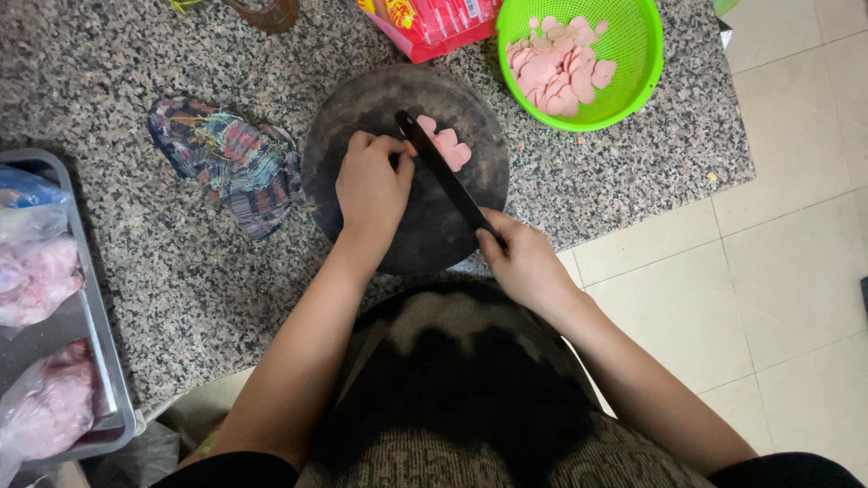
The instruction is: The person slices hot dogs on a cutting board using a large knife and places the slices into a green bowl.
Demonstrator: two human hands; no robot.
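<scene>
At the top centre you have a red and yellow packet; at the left edge, clear bags of pink meat fill a metal tray.

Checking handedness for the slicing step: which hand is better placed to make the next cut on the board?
Right. The right hand grips the knife handle, blade laid across the round cutting board beside the pink slices. The left hand is curled on the board at the blade, likely steadying the food.

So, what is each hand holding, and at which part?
The right hand holds the dark knife by its handle. The left hand is closed beside the blade on the round cutting board; what it grips is hidden.
</scene>
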